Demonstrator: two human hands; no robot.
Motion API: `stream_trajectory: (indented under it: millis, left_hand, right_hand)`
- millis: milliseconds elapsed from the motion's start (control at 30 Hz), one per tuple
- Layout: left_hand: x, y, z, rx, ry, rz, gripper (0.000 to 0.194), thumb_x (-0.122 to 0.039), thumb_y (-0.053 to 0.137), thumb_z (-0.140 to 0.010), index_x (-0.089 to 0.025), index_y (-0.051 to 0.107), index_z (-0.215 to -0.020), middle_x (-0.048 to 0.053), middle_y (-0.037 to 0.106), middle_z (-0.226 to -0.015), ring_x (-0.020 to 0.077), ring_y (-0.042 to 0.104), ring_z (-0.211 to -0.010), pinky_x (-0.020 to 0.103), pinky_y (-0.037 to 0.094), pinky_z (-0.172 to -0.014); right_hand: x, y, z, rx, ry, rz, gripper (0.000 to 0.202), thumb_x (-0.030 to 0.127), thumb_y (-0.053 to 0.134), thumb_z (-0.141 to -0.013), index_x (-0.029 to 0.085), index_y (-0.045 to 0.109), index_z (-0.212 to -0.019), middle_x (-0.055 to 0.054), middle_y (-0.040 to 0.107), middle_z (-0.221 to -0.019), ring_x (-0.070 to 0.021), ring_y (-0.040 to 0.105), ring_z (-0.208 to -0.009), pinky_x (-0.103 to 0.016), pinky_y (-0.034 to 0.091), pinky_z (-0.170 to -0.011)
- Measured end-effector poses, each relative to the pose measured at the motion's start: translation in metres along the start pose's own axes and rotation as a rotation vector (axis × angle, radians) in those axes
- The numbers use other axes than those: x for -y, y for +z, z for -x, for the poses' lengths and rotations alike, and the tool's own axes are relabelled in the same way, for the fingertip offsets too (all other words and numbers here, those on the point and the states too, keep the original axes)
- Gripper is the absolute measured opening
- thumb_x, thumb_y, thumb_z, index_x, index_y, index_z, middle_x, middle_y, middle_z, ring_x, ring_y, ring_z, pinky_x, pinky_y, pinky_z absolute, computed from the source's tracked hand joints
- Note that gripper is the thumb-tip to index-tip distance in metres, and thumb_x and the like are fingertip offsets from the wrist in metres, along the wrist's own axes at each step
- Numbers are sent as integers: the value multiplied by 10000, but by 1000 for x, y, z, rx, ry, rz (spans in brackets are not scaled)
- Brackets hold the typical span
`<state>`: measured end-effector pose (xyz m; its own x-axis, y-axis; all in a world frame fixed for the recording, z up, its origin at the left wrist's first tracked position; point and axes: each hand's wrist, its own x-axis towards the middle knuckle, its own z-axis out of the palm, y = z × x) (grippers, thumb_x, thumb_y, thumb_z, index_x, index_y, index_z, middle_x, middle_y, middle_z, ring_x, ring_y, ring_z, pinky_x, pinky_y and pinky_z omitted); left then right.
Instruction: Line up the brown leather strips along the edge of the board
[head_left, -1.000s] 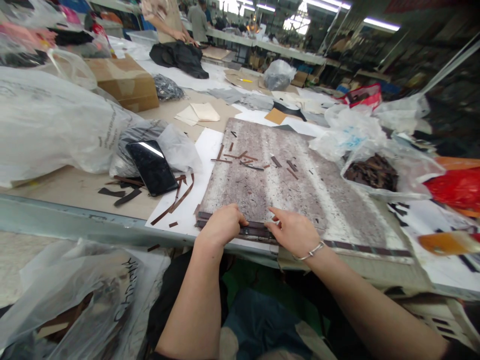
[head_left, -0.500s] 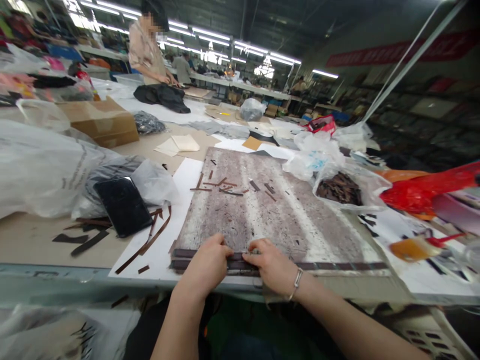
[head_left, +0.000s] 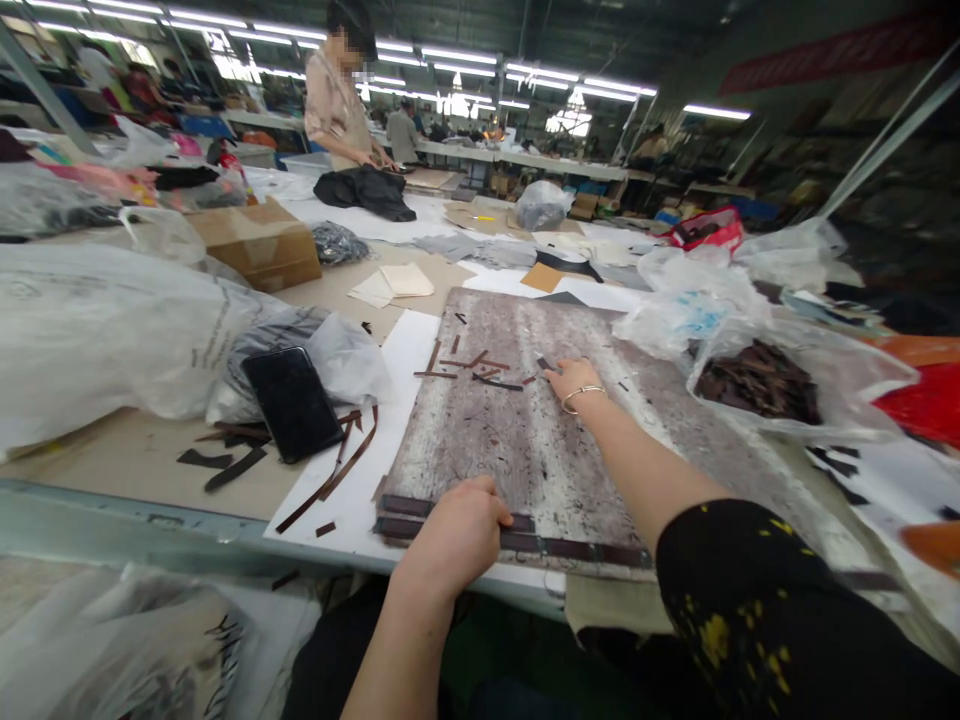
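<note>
A mottled brown-and-white board lies on the table in front of me. Dark brown strips run in rows along its near edge. My left hand rests on these rows, fingers curled and closed, thumb side down against a strip; what is under the fingers is hidden. Farther up the board, my right hand has its fingertips closed on a short dark strip, which still lies on or just above the surface. Several loose thin brown strips are scattered left of that hand.
A black phone leans by plastic bags on the left, near longer strips. A clear bag of brown scraps sits right of the board. Beyond stand a cardboard box and a person handling black cloth.
My right hand has left the near edge and reached forward to the loose strips. My left hand stays at the front rows. The view has shifted, moving the scene's left side further in.
</note>
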<state>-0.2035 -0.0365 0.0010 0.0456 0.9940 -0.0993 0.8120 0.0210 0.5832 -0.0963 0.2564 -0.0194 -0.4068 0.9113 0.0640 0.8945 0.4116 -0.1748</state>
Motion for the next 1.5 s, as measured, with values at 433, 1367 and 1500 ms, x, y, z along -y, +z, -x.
stream_trajectory:
  millis: [433, 1367, 1500]
  left_hand:
    - [-5, -3, -5, -263, -104, 486, 293, -319, 430, -879, -194, 675, -983, 39, 678, -843, 154, 628, -799, 269, 488, -763]
    - [-4, 16, -4, -147, 213, 22, 241, -105, 493, -808, -185, 716, -851, 27, 657, -847, 138, 600, -802, 247, 458, -777]
    - [-6, 16, -3, -113, 213, -24, 283, -88, 459, -806, -176, 721, -865, 38, 647, -869, 145, 591, -819, 250, 457, -787]
  right_hand:
    - [-8, -28, 105, -247, -369, -301, 190, 352, 536, -844, 196, 642, -862, -53, 651, -847, -190, 588, -790, -300, 461, -736]
    - [-16, -40, 218, 428, -190, -571, 224, 367, 541, -809, 221, 711, -808, 35, 664, -659, -129, 591, -618, -232, 412, -602]
    - [-12, -39, 214, 419, -201, -479, 204, 346, 551, -802, 231, 720, -784, 35, 675, -674, -131, 595, -640, -233, 402, -607]
